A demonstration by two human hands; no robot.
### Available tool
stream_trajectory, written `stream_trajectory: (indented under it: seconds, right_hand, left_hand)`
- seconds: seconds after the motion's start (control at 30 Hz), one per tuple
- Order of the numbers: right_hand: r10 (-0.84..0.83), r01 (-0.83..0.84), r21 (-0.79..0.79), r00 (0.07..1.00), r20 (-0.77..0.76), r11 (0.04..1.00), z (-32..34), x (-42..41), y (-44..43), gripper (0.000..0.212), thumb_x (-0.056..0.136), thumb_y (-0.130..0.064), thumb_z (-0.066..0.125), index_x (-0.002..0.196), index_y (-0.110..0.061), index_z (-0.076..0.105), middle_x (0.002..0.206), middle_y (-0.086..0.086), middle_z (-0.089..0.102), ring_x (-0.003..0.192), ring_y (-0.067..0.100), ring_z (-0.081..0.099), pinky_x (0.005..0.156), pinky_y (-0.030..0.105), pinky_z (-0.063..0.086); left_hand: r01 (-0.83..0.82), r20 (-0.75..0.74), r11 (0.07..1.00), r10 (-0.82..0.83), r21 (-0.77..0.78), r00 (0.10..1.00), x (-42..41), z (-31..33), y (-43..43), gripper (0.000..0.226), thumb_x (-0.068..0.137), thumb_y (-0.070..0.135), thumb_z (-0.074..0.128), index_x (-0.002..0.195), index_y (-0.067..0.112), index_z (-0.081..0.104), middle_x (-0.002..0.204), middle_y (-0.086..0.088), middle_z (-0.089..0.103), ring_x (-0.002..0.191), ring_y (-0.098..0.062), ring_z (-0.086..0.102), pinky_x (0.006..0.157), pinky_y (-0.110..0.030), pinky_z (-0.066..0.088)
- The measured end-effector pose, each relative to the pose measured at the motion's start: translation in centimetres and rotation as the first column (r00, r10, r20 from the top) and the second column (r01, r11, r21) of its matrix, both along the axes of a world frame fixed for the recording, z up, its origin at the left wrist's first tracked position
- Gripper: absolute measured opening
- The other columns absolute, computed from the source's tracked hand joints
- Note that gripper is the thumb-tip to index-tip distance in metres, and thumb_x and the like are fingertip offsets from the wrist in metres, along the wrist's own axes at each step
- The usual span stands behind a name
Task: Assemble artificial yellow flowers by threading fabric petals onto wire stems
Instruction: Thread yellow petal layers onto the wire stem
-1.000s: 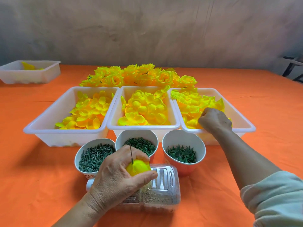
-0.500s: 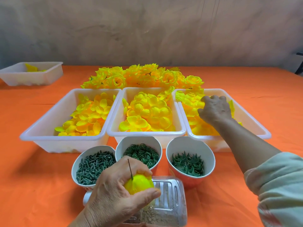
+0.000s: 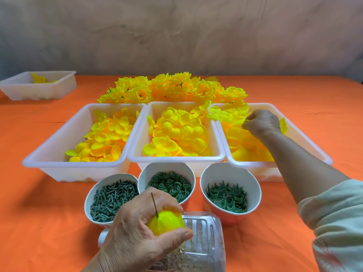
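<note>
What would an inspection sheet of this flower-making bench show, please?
Surface: orange tablecloth covers the table.
Job's things: left tray, middle tray and right tray hold yellow petals; peg cup, ring cup and calyx cup stand before them; finished flowers piled behind.
Clutter: clear plastic container partly hidden by the left hand; spare tray far left, few petals.
Grippers: left hand grips a yellow bud, wire stem sticking up; right hand curled among the right tray's petals, hold unclear.
Cables: nothing seen.
Surroundings: grey mottled wall behind.
</note>
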State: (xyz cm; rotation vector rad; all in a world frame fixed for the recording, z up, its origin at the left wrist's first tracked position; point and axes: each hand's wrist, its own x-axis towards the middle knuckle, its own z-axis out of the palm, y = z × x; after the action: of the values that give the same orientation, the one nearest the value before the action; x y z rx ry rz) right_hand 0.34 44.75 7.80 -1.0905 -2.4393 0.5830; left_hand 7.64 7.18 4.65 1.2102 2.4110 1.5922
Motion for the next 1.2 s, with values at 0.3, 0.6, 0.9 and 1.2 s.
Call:
stream_trajectory:
  seconds: [0.3, 0.6, 0.9, 1.2]
  right_hand:
    - [-0.046, -0.448, -0.547, 0.743, -0.667, 0.707, 3.2, 5.9, -5.5, 0.013, 0.083, -0.006, 0.064, 0.078, -0.018, 0.061, 0.074, 0.002, 0.068, 0.066, 0.015, 0.066, 0.063, 0.029, 0.056]
    - [0.048, -0.699, -0.562, 0.644, -0.764, 0.442, 4.3, 10.6, -15.3, 0.016, 0.09, -0.003, 0.057, 0.085, -0.018, 0.053, 0.069, 0.0, 0.07, 0.058, 0.014, 0.065, 0.056, 0.029, 0.055]
    - [0.088, -0.784, -0.533, 0.584, -0.807, 0.318, 6.8, 13.2, -19.3, 0.021, 0.087, -0.001, 0.057, 0.101, -0.017, 0.057, 0.078, 0.004, 0.072, 0.064, 0.018, 0.066, 0.057, 0.032, 0.055]
    - [0.187, -0.846, -0.501, 0.53, -0.827, 0.181, 7.2, 14.1, -22.8, 0.031, 0.073, -0.01, 0.064, 0.102, -0.018, 0.061, 0.078, 0.007, 0.069, 0.063, 0.02, 0.066, 0.052, 0.032, 0.056]
  left_hand:
    - [-0.012, -0.04, 1.0, 0.011, -0.008, 0.999, -0.1, -0.2, -0.4, 0.043, 0.06, 0.061, 0.076, 0.086, 0.027, 0.073, 0.09, 0.015, 0.07, 0.089, -0.006, 0.067, 0.075, -0.017, 0.051]
    - [0.019, -0.074, 1.0, -0.02, -0.01, 0.997, 0.0, 0.2, -1.0, 0.05, 0.065, 0.078, 0.067, 0.089, 0.035, 0.072, 0.092, 0.015, 0.068, 0.089, -0.003, 0.066, 0.075, -0.02, 0.05]
    - [0.13, 0.058, 0.986, -0.137, 0.101, 0.989, -0.7, 2.2, -3.0, 0.079, 0.063, 0.091, 0.052, 0.124, 0.042, 0.059, 0.126, 0.018, 0.061, 0.121, -0.003, 0.056, 0.093, -0.014, 0.042]
    - [-0.072, 0.426, 0.907, -0.124, 0.414, 0.896, -1.3, 6.4, -3.7, 0.059, 0.057, 0.076, 0.076, 0.097, 0.034, 0.07, 0.106, -0.008, 0.069, 0.095, -0.023, 0.071, 0.081, -0.034, 0.054]
